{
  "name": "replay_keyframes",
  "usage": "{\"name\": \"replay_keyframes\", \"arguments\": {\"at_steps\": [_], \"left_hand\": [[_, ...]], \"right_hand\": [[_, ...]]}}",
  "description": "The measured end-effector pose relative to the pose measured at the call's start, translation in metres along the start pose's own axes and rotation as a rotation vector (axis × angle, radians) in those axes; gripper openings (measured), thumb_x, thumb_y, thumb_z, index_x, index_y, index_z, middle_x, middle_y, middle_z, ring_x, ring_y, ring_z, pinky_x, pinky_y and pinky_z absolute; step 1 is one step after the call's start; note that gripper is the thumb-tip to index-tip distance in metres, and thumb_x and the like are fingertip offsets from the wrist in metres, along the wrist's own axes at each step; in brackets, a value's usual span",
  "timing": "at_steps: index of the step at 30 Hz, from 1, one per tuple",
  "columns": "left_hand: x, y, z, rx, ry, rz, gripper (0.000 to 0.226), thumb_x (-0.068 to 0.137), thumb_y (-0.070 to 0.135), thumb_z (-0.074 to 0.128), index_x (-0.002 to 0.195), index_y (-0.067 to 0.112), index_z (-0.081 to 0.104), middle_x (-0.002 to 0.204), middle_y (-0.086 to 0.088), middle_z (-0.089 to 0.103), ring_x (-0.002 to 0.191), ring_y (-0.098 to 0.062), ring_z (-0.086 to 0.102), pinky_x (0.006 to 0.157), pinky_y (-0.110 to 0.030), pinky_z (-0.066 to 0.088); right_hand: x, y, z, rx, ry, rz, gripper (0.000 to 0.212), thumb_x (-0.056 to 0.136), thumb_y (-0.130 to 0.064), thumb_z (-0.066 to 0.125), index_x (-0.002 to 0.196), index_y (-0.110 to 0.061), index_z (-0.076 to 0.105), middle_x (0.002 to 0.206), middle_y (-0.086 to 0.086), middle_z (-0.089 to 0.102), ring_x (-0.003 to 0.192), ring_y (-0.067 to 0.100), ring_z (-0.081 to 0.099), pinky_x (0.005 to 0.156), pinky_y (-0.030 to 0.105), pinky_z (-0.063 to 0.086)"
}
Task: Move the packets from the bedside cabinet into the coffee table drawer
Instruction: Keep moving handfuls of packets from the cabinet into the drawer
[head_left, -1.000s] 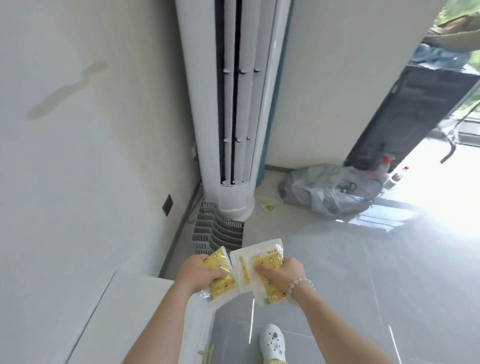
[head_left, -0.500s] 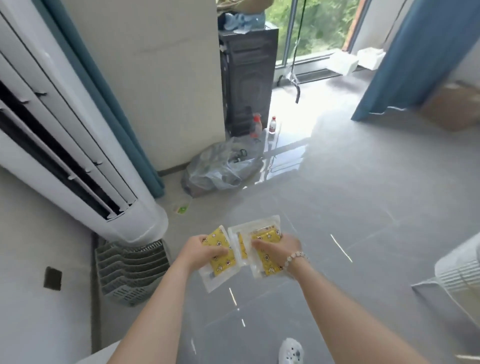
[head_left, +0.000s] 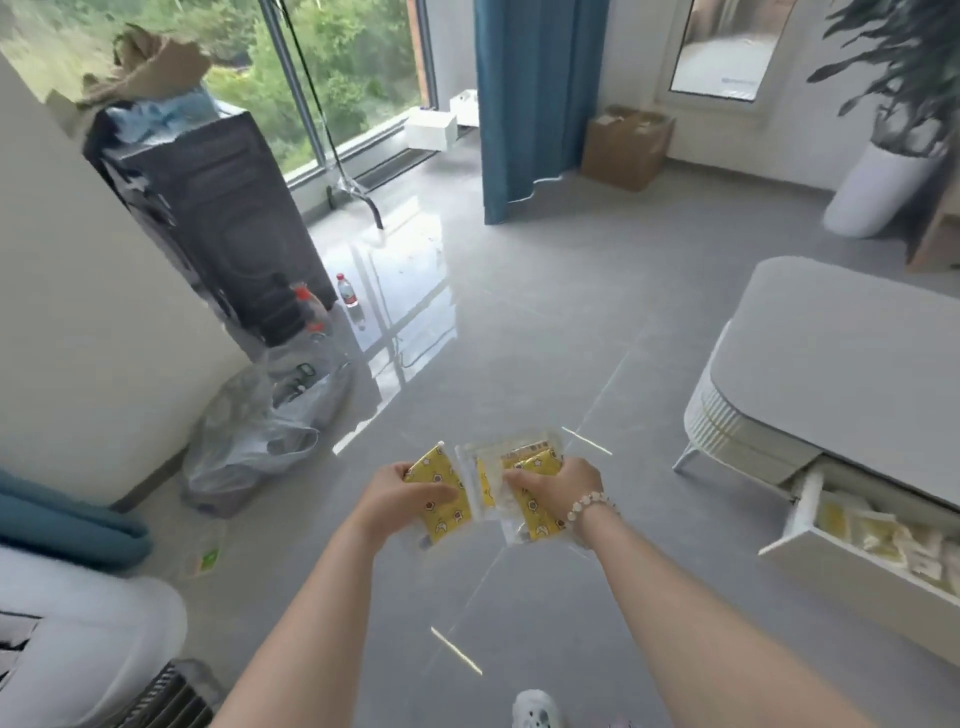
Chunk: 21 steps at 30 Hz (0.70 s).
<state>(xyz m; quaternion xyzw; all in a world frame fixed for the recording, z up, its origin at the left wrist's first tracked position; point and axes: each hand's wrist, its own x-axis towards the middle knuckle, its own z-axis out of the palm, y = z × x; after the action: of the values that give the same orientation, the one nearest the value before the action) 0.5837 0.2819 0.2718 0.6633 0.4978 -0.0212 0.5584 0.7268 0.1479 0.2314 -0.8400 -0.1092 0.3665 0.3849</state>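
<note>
Both hands clutch yellow packets (head_left: 445, 519) out in front of the body: the left hand (head_left: 400, 499) pinches one and the right hand (head_left: 558, 488) grips a small stack (head_left: 537, 522), probably so everything goes over in one trip. Off to the right stands the coffee table (head_left: 841, 353), its drawer (head_left: 857, 592) pulled open, seemingly ready to receive them. Similar pouches (head_left: 883, 535) lie inside it.

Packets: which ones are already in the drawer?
The pale pile in the open drawer at right; the bright yellow packets are gripped by the left hand and right hand.
</note>
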Motion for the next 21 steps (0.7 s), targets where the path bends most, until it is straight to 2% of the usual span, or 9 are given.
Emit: {"name": "replay_keyframes", "arguments": {"at_steps": [2, 6, 9, 11, 14, 17, 19, 21], "left_hand": [[0.011, 0.022, 0.023, 0.025, -0.037, 0.006, 0.015, 0.075, 0.013, 0.077, 0.079, 0.017, 0.063, 0.074, 0.001, 0.065, 0.061, -0.009, 0.059, 0.053, -0.016, 0.044], [0.028, 0.063, 0.073, 0.099, -0.104, 0.051, 0.015, 0.077, 0.014, 0.075, 0.074, 0.020, 0.062, 0.069, 0.005, 0.061, 0.059, -0.006, 0.056, 0.045, -0.010, 0.041], [0.037, 0.088, 0.107, 0.165, -0.185, 0.079, 0.017, 0.072, 0.013, 0.078, 0.073, 0.020, 0.062, 0.075, -0.001, 0.063, 0.067, -0.014, 0.059, 0.059, -0.020, 0.047], [0.044, 0.101, 0.128, 0.212, -0.227, 0.089, 0.020, 0.067, 0.016, 0.080, 0.071, 0.021, 0.061, 0.074, 0.000, 0.063, 0.069, -0.016, 0.060, 0.063, -0.024, 0.047], [0.055, 0.119, 0.160, 0.265, -0.299, 0.117, 0.019, 0.074, 0.011, 0.076, 0.070, 0.019, 0.060, 0.072, 0.000, 0.061, 0.064, -0.014, 0.057, 0.059, -0.023, 0.046], [0.066, 0.137, 0.191, 0.324, -0.385, 0.149, 0.018, 0.068, 0.014, 0.079, 0.071, 0.016, 0.062, 0.077, -0.004, 0.063, 0.068, -0.018, 0.059, 0.063, -0.026, 0.048], [0.075, 0.151, 0.213, 0.370, -0.432, 0.174, 0.016, 0.073, 0.012, 0.077, 0.071, 0.016, 0.062, 0.077, -0.004, 0.063, 0.069, -0.018, 0.060, 0.063, -0.025, 0.048], [0.084, 0.168, 0.237, 0.406, -0.482, 0.202, 0.016, 0.077, 0.009, 0.074, 0.071, 0.016, 0.060, 0.076, -0.003, 0.063, 0.065, -0.014, 0.058, 0.060, -0.022, 0.047]], "right_hand": [[0.010, 0.007, -0.026, 0.020, 0.047, 0.017, 0.040, 0.066, -0.046, 0.078, 0.082, -0.011, 0.066, 0.086, 0.004, 0.068, 0.087, 0.021, 0.067, 0.077, 0.032, 0.056], [0.026, 0.028, -0.074, 0.089, 0.143, 0.080, 0.044, 0.065, -0.049, 0.078, 0.082, -0.011, 0.064, 0.087, 0.004, 0.068, 0.086, 0.021, 0.066, 0.074, 0.031, 0.053], [0.033, 0.047, -0.101, 0.154, 0.208, 0.136, 0.048, 0.064, -0.051, 0.077, 0.084, -0.010, 0.064, 0.088, 0.004, 0.068, 0.087, 0.022, 0.065, 0.073, 0.031, 0.052], [0.036, 0.059, -0.116, 0.198, 0.239, 0.173, 0.046, 0.064, -0.052, 0.077, 0.080, -0.012, 0.059, 0.086, 0.004, 0.065, 0.089, 0.022, 0.065, 0.071, 0.031, 0.051], [0.039, 0.074, -0.138, 0.249, 0.293, 0.233, 0.046, 0.063, -0.053, 0.077, 0.070, -0.016, 0.052, 0.081, 0.002, 0.061, 0.083, 0.021, 0.061, 0.065, 0.027, 0.045], [0.041, 0.088, -0.161, 0.324, 0.367, 0.286, 0.048, 0.061, -0.055, 0.077, 0.063, -0.019, 0.046, 0.078, 0.001, 0.058, 0.079, 0.020, 0.058, 0.059, 0.024, 0.041], [0.043, 0.095, -0.175, 0.380, 0.414, 0.324, 0.051, 0.062, -0.056, 0.077, 0.060, -0.020, 0.041, 0.071, -0.002, 0.052, 0.078, 0.020, 0.055, 0.053, 0.022, 0.037], [0.046, 0.102, -0.191, 0.437, 0.466, 0.355, 0.050, 0.063, -0.056, 0.077, 0.061, -0.020, 0.042, 0.073, 0.000, 0.054, 0.082, 0.023, 0.058, 0.057, 0.024, 0.043]]}}
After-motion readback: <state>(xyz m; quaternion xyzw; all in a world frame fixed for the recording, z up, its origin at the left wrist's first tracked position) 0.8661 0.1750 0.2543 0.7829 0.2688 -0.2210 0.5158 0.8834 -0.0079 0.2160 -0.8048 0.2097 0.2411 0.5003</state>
